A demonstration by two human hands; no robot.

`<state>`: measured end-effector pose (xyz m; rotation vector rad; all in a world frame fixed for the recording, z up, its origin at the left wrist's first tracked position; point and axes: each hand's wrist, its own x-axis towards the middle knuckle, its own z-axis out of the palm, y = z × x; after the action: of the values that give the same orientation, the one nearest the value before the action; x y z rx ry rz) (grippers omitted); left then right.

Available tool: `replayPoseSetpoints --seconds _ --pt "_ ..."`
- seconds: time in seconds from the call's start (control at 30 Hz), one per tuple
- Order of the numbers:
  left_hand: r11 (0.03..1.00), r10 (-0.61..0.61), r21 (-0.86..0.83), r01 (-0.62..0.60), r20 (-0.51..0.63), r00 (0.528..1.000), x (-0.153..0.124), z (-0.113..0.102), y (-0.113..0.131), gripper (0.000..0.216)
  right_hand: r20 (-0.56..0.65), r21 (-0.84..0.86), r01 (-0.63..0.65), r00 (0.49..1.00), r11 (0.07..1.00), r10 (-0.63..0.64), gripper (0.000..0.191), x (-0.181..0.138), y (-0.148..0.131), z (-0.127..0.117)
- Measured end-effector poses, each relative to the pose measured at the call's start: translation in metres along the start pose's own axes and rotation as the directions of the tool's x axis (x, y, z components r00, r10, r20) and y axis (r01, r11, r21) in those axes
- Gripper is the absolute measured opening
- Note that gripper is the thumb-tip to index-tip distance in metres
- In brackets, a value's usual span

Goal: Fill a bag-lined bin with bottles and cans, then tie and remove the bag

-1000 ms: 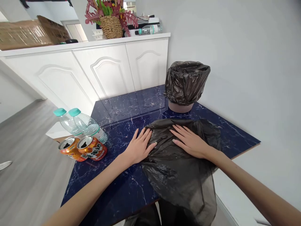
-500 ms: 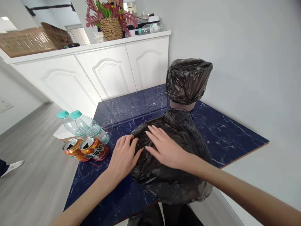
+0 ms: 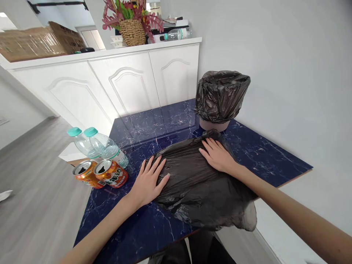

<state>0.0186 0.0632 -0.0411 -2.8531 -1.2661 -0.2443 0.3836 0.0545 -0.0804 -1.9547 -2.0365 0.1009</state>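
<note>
A black plastic bag [image 3: 192, 187] lies spread on the dark blue marbled table [image 3: 132, 227], its near right edge hanging over the table's side. My left hand [image 3: 150, 179] rests on the bag's left edge, fingers apart. Farther right, my right hand [image 3: 217, 154] lies flat on the bag's far right part, fingers stretched out. Just beyond the bag stands a bin [image 3: 214, 125] lined with another black bag [image 3: 221, 95] folded over its rim. Left of my left hand are two orange drink cans [image 3: 114, 176], with two clear bottles [image 3: 106, 146] with teal caps behind them.
A white cabinet [image 3: 132, 79] stands behind the table. On its top are a woven basket of flowers [image 3: 132, 32], a lying bottle [image 3: 176, 35] and a cardboard box [image 3: 35, 44]. A grey wall [image 3: 288, 80] borders the right. At far left, a white shoe [image 3: 4, 195] shows on the floor.
My right hand has slid away to the right across the bag, and my hands are farther apart. The bag is flatter and more stretched out. The shoe at left has moved farther left.
</note>
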Motion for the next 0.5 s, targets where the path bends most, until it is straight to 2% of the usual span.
replayPoseSetpoints --seconds 0.13,0.23,0.33,0.43,0.5 --pt "1.000 -0.015 -0.007 0.015 0.006 1.000 0.000 0.002 0.002 0.071 -0.051 -0.012 -0.176 0.983 0.984 0.175 0.085 0.000 0.027 -0.004" --pt "1.000 -0.016 -0.005 0.016 -0.022 1.000 -0.001 0.003 0.002 0.070 -0.186 -0.004 -0.242 0.954 0.970 0.237 0.083 -0.001 0.020 -0.011" --pt "1.000 -0.018 -0.007 0.017 -0.036 0.999 -0.001 0.004 0.003 0.069 -0.259 0.011 -0.085 0.962 0.996 0.085 0.078 -0.001 -0.012 -0.020" --pt "1.000 -0.026 -0.007 0.026 -0.033 0.999 -0.002 0.003 0.004 0.069 -0.153 0.022 0.163 0.976 0.986 -0.158 0.078 0.002 -0.049 -0.019" --pt "0.999 -0.037 -0.006 0.037 -0.027 0.999 -0.004 0.002 0.005 0.070 -0.044 0.051 0.235 0.972 0.971 -0.233 0.081 0.007 -0.062 -0.013"
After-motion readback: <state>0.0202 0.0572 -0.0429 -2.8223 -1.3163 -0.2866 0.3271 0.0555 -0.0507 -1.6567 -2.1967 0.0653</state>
